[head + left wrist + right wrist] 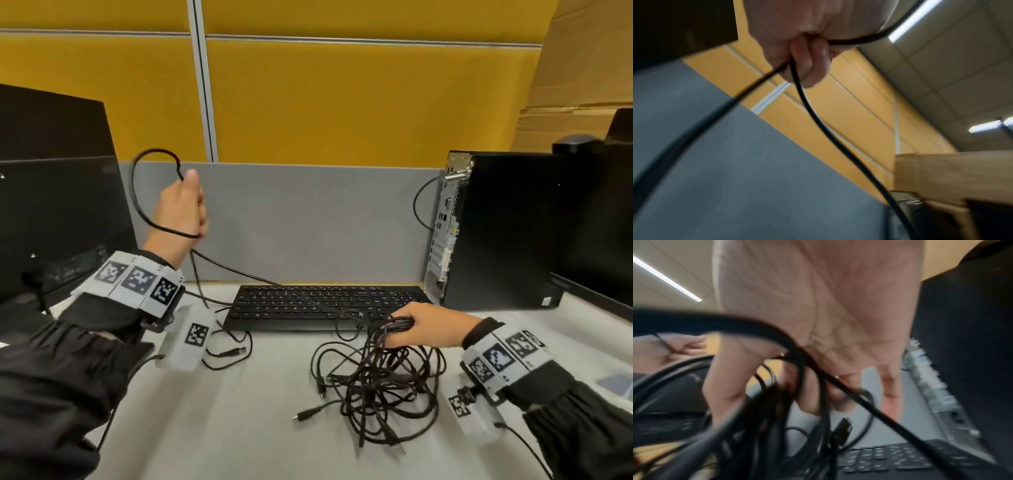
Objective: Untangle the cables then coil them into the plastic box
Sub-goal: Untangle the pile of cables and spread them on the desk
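The left hand was raised above the desk, fingers curled round a looped black cable. The right hand gripped strands of the tangled cables just before the keyboard, apparently lifting them. Bare desk lay toward the near edge.

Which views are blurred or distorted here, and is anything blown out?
Head view: mostly sharp, wide-angle bowing at the edges, tangled pile of black cables readable. Left wrist view: motion blur on the left hand and the thin black cable it grips; ceiling light strips glare white. Right wrist view: heaviest blur, right hand and near cables smeared, black keyboard soft.
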Demonstrator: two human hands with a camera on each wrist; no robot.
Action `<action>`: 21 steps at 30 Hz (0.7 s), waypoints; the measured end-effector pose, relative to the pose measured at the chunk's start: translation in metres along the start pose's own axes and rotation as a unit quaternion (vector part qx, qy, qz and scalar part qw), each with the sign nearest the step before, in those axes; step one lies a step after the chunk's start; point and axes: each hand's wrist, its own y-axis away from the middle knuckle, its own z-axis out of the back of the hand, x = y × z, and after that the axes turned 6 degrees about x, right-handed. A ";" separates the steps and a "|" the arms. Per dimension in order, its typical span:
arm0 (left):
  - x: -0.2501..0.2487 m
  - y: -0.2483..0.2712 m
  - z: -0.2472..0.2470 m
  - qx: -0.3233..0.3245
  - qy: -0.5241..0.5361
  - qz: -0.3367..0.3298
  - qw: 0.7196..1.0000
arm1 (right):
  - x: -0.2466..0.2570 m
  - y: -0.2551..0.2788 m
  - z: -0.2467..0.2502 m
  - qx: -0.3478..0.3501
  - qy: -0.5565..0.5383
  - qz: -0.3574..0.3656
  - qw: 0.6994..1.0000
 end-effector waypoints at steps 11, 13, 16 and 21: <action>0.082 0.014 0.014 0.219 -0.477 0.086 0.847 | -0.041 0.014 0.004 -0.042 0.033 -0.103 0.993; 0.095 0.024 0.004 0.279 -0.506 0.124 0.807 | -0.039 0.015 0.003 -0.048 0.034 -0.096 0.994; 0.113 0.043 -0.008 0.328 -0.595 0.140 0.720 | -0.035 0.019 0.000 -0.041 0.020 -0.077 0.996; 0.133 0.049 -0.002 0.373 -0.668 0.194 0.614 | -0.018 0.022 -0.003 -0.035 -0.049 -0.036 0.998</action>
